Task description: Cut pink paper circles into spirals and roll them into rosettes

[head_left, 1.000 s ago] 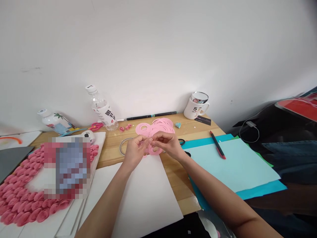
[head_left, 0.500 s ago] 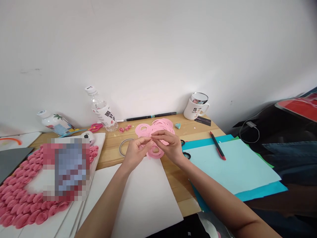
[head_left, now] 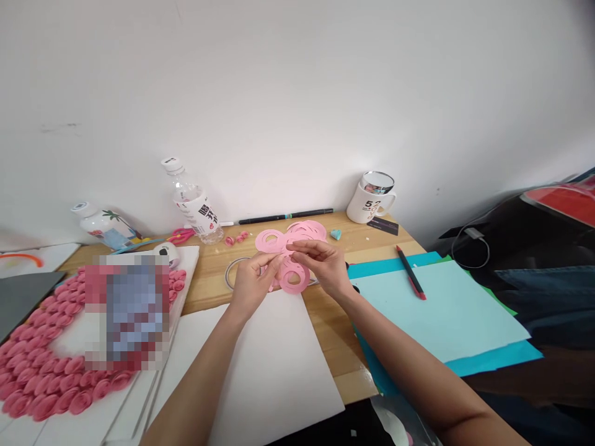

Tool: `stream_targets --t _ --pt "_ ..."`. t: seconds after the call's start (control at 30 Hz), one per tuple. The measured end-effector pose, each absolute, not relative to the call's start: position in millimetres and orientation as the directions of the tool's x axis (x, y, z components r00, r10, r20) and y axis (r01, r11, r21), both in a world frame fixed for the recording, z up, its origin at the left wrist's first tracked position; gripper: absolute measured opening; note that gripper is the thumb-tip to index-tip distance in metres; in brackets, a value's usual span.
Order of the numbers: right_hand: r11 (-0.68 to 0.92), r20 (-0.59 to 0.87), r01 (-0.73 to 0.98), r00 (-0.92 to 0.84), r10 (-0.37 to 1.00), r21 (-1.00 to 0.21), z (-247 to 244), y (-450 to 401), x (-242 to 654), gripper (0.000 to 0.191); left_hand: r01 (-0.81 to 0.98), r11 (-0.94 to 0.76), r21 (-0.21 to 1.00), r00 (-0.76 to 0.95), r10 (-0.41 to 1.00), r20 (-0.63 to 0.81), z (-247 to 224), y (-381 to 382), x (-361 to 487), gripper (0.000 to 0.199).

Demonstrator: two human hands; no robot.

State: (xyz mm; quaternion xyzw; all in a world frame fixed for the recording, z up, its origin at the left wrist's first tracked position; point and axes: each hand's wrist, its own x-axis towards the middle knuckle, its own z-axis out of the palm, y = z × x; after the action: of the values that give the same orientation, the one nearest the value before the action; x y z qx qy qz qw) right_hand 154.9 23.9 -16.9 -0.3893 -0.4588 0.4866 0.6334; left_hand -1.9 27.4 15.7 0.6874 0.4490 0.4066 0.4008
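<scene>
Several pink paper spirals (head_left: 304, 230) lie in a pile on the wooden table, behind and below my hands. My left hand (head_left: 253, 282) has its thumb and fingers pinched on a bit of pink paper just in front of the pile. Close to its right, my right hand (head_left: 323, 263) is bent with fingertips together near the same paper; whatever lies between them is too small to make out. A few small rolled pink flowers (head_left: 236, 238) sit behind my left hand. A silvery ring (head_left: 229, 272) is partly covered by that hand.
White paper (head_left: 279, 365) lies under my forearms. At the left is a board with pink paper flowers (head_left: 28, 371), partly pixelated. Bottles (head_left: 199, 214), a black pen (head_left: 264, 218) and a mug (head_left: 365, 203) stand or lie by the wall. Blue sheets (head_left: 432, 310) bear a red-black pen (head_left: 410, 272).
My fingertips, earlier touching each other, are now slightly apart. The right hand has shifted a little up and right, and the view has moved slightly.
</scene>
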Motion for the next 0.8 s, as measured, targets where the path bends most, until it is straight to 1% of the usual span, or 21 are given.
stream_targets --t 0.2,0.43,0.63,0.8 --pt "0.185 0.159 -0.290 0.110 0.981 -0.939 -18.4 25.6 155.0 0.022 0.300 -0.265 0.916 0.271 0.945 0.184 15.0 27.4 -0.9 0.027" --pt "0.145 0.113 -0.291 0.123 0.986 -0.946 -19.6 26.3 156.1 0.024 0.329 -0.278 0.903 0.255 0.946 0.199 13.4 27.4 -2.6 0.029" --pt "0.166 0.143 -0.293 0.098 0.985 -0.942 -17.2 25.6 155.7 0.017 0.330 -0.261 0.907 0.261 0.949 0.178 11.4 27.8 -3.7 0.027" --pt "0.131 0.108 -0.341 0.088 0.990 -0.931 -19.8 28.0 157.3 0.016 0.334 -0.268 0.904 0.271 0.946 0.180 12.2 27.9 -3.8 0.027"
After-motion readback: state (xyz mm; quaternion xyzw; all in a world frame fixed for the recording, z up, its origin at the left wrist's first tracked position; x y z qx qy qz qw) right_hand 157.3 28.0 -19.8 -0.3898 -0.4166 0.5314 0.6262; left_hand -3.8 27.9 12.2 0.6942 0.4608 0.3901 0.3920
